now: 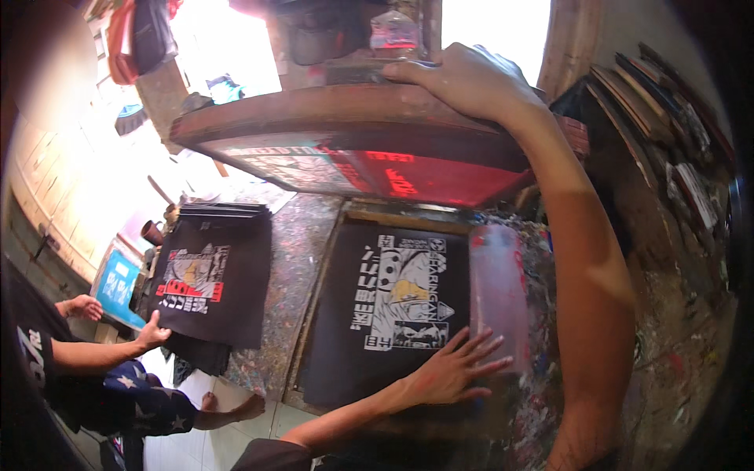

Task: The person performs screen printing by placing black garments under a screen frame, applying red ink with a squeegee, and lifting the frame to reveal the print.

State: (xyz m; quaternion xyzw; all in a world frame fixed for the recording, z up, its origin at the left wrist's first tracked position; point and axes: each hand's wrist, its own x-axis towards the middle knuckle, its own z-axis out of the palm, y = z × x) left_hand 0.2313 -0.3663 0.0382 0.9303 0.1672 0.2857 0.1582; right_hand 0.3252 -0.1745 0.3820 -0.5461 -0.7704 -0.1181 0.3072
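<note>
My right hand (479, 82) is closed over the top edge of a wooden screen-printing frame (338, 107), which stands tilted up at the far side. Its underside mesh shows red and pale stencil areas. Below it, a black fabric piece (338, 330) lies flat on the printing board, printed with a white, grey and yellowish cartoon figure and lettering. My left hand (455, 369) rests with fingers spread at the fabric's lower right part, its fingertips over the edge of a clear plastic strip (500, 290).
At the left, another person's hands (154, 333) are by a stack of black printed fabric pieces (255, 275). A blue screen (118, 286) leans beyond the stack. The table (294, 259) is paint-stained. Several boards or frames (636, 102) lean at the right wall. A plastic pack (393, 31) sits behind the raised frame.
</note>
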